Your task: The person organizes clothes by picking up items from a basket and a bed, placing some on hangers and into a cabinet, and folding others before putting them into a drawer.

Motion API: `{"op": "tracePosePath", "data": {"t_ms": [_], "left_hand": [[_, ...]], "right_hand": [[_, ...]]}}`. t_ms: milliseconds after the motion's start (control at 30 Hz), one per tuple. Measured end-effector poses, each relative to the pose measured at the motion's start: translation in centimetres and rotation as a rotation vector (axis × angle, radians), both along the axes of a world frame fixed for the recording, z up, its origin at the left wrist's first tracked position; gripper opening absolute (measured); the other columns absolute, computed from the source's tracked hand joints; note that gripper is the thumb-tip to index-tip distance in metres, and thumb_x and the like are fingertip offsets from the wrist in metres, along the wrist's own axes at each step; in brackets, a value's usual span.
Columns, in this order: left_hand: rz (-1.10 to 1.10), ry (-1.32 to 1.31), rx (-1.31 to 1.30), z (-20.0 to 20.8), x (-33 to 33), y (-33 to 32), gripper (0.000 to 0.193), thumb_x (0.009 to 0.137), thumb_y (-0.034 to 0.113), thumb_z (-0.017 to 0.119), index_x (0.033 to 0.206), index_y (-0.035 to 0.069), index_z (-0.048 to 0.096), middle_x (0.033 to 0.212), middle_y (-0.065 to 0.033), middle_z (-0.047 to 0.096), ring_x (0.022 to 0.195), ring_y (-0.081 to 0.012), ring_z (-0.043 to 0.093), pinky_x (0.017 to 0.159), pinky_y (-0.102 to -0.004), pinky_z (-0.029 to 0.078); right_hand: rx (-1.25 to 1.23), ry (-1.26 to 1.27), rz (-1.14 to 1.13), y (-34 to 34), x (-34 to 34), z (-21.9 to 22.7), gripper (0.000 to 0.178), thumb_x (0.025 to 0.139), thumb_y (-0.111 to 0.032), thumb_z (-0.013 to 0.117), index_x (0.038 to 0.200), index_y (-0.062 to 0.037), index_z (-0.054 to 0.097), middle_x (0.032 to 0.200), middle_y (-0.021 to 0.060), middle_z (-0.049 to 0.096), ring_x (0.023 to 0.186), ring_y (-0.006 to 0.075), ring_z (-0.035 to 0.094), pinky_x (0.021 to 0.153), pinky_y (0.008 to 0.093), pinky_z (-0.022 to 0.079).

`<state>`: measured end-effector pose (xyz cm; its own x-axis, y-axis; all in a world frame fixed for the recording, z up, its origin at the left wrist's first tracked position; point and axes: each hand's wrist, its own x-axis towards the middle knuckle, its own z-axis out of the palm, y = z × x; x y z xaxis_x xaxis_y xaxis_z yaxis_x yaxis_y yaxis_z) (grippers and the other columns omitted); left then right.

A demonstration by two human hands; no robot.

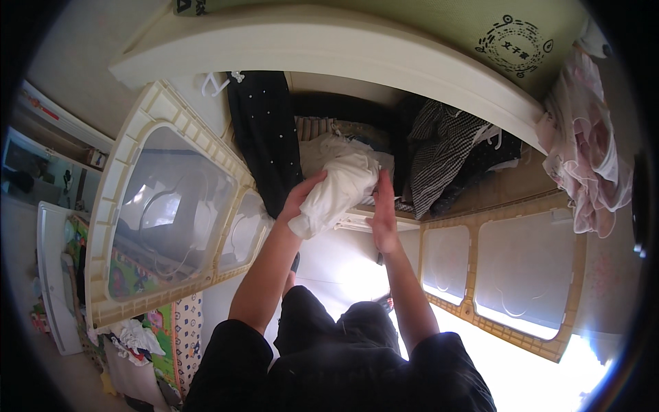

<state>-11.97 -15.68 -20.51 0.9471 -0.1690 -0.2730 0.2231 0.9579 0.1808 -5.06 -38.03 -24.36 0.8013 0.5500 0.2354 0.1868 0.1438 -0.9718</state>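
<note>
A bundled white garment (340,185) is in front of me at the opening of the wardrobe compartment. My left hand (301,200) grips its left side, with part of the fingers hidden behind the cloth. Against its right edge, my right hand (384,209) is held flat, fingers stretched upward and thumb apart. Behind the bundle lies a pile of folded clothes (316,130) on the compartment floor. What kind of garment the white cloth is, I cannot tell.
Two wardrobe doors with clear panels stand open, the left door (171,206) and the right door (501,275). Black clothing with pale dots (264,137) hangs on the left, a checked garment (443,144) on the right. Pale pink ruffled cloth (583,151) hangs outside, at the far right.
</note>
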Motion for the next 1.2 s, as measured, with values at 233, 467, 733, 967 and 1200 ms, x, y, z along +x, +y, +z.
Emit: {"op": "tracePosePath", "data": {"t_ms": [233, 467, 733, 967, 1200], "left_hand": [[0.070, -0.120, -0.075, 0.7, -1.3, 0.7, 0.045, 0.098, 0.029, 0.056, 0.127, -0.004, 0.067, 0.117, -0.0200, 0.074, 0.110, -0.0351, 0.071, 0.098, -0.0476, 0.058], [0.131, -0.139, 0.048, 0.9, -3.1, 1.8, 0.040, 0.097, 0.023, 0.051, 0.124, -0.003, 0.067, 0.117, -0.0180, 0.073, 0.107, -0.0328, 0.071, 0.099, -0.0412, 0.056], [-0.054, 0.065, 1.359, -0.4, -4.9, 3.2, 0.031, 0.094, 0.005, 0.060, 0.124, 0.002, 0.069, 0.117, -0.0084, 0.073, 0.114, -0.0203, 0.068, 0.103, -0.0315, 0.051], [0.004, -0.378, 1.426, 1.6, -4.0, -5.5, 0.037, 0.092, 0.019, 0.078, 0.125, 0.004, 0.070, 0.130, -0.0148, 0.070, 0.114, -0.0249, 0.069, 0.099, -0.0361, 0.053], [0.116, -0.044, 1.415, 2.8, -3.3, -11.4, 0.028, 0.098, 0.022, 0.073, 0.114, 0.000, 0.069, 0.103, -0.0093, 0.075, 0.094, -0.0174, 0.070, 0.081, -0.0294, 0.052]], "right_hand": [[0.439, 0.914, 0.376, -0.4, 0.0, -2.4, 0.093, 0.097, -0.048, 0.069, 0.164, -0.0033, 0.023, 0.163, 0.0164, 0.039, 0.146, 0.0286, 0.045, 0.120, 0.0410, 0.038], [0.387, 0.873, 0.067, -2.0, -1.3, -1.7, 0.060, 0.099, -0.019, 0.069, 0.149, 0.0032, 0.046, 0.135, 0.0133, 0.064, 0.121, 0.0246, 0.064, 0.105, 0.0373, 0.049], [0.005, 0.202, -0.154, -6.9, 1.5, 5.6, 0.035, 0.092, -0.006, 0.073, 0.125, 0.0007, 0.065, 0.118, 0.0101, 0.072, 0.110, 0.0176, 0.066, 0.095, 0.0317, 0.053], [-0.404, 0.051, -0.240, -3.9, -2.0, 9.9, 0.034, 0.086, -0.012, 0.078, 0.117, -0.0008, 0.068, 0.119, 0.0114, 0.071, 0.104, 0.0225, 0.069, 0.091, 0.0348, 0.055], [-0.210, 0.230, -0.061, -4.3, -2.3, 11.1, 0.055, 0.087, -0.007, 0.075, 0.139, 0.0015, 0.062, 0.145, 0.0130, 0.056, 0.116, 0.0201, 0.060, 0.100, 0.0333, 0.049]]}}
